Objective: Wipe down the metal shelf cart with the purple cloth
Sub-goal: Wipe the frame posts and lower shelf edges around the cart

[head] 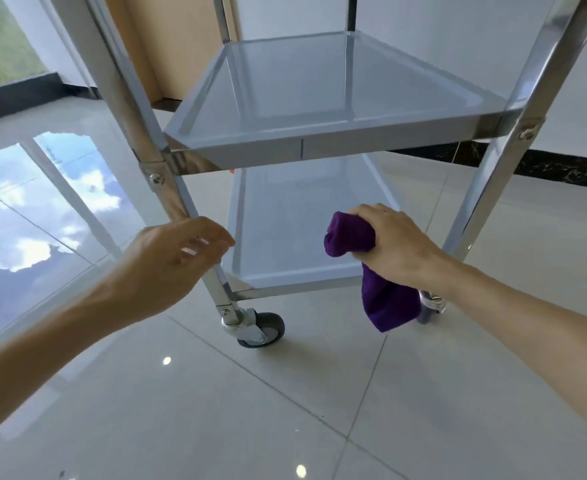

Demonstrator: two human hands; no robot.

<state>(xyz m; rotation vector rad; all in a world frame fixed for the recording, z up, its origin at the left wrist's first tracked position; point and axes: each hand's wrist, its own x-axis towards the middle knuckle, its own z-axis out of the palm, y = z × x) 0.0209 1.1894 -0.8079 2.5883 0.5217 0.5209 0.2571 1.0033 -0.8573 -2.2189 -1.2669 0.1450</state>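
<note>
Gripping purple cloth [382,289] in my right hand [394,245]; left hand [177,258] loosely spread before cart [285,147] post [195,216]; caster [262,329] on glossy floor [285,410].

Gap between middle shelf [320,143] and bottom shelf [302,233] open to my reach; front legs [177,199] [486,188] bound it either side.

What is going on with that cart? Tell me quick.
A person is wiping down a shiny metal shelf cart on wheels. The right hand grips a bunched purple cloth in front of the bottom shelf, one end hanging down. The left hand, fingers loosely spread, is at the cart's near left leg. Whether the cloth touches metal is unclear.
</note>
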